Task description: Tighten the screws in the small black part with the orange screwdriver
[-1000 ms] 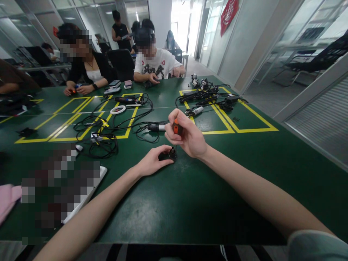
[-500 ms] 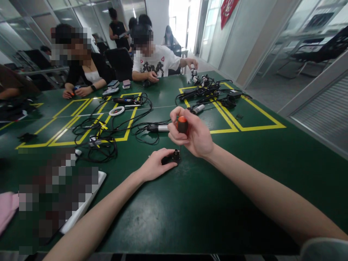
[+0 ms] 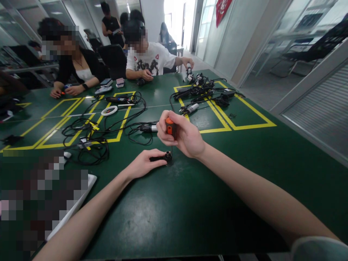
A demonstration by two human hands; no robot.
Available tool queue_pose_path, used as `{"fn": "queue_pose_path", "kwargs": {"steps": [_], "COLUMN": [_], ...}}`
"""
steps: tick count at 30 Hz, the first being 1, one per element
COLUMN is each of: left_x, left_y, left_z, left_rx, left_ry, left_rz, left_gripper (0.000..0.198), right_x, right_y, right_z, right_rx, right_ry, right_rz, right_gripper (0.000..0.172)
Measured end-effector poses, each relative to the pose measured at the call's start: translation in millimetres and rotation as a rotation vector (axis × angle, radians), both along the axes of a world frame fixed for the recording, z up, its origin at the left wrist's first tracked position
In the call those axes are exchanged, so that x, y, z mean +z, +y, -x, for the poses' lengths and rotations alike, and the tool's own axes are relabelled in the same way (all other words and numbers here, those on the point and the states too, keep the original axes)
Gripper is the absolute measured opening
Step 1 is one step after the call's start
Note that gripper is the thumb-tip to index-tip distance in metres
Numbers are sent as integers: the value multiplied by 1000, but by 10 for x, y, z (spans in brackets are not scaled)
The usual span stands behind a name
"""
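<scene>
My right hand is wrapped round the orange and dark handle of a screwdriver. Its thin shaft points down to a small black part on the green table. A short round socket stands up from that part; whether the screwdriver tip touches it I cannot make out. My left hand pinches the black part from the left, thumb on the near side and fingers on the far side, holding it against the tabletop. The fingers partly cover it.
Behind my hands lie a silver and black tool and tangled black cables. A white ring is at left. Black devices are piled at the far right, inside yellow tape lines. Two people sit across the table, handling things.
The view has shifted slightly, moving everything a little left in the picture. My right hand has turned the screwdriver handle, so an orange side patch now shows. My left hand keeps its hold.
</scene>
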State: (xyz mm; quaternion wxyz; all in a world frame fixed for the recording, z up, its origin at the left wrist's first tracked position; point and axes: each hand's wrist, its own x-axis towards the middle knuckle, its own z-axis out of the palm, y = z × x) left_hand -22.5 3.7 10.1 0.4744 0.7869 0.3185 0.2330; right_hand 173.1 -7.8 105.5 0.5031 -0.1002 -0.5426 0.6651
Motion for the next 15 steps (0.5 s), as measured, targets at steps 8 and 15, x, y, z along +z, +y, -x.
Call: {"fn": "queue_pose_path", "kwargs": {"steps": [8, 15], "left_x": [52, 28], "left_y": [41, -4], "left_z": [36, 16], "left_rx": [-62, 14], "left_ry": [22, 46], "left_rz": [-40, -34], "left_gripper": [35, 40], "right_x": [-23, -34], "right_y": [-1, -4], "right_z": [11, 21], "right_rx": [42, 20], "right_ry": [11, 34], "right_rz": [1, -6], "right_gripper": [43, 34]}}
